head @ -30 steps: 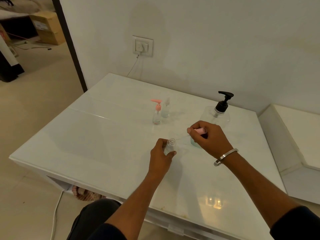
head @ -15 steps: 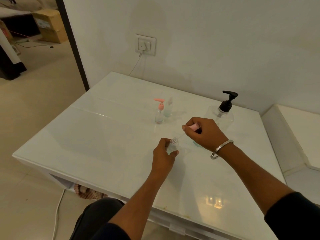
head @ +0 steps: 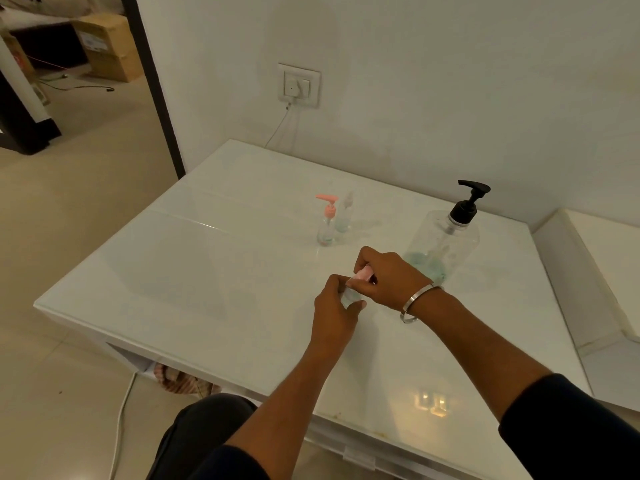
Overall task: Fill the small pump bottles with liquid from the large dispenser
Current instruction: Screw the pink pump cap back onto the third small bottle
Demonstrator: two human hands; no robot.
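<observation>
While the left hand (head: 334, 311) holds the small bottle (head: 350, 296) and the right hand (head: 388, 278) pinches the pink pump (head: 363, 273), a crooked fit could tip it onto the counter (head: 207, 271).

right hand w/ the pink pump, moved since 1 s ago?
Yes. The right hand with the pink pump top has moved away from the large dispenser, closing onto the small bottle gripped by the left hand.
</observation>
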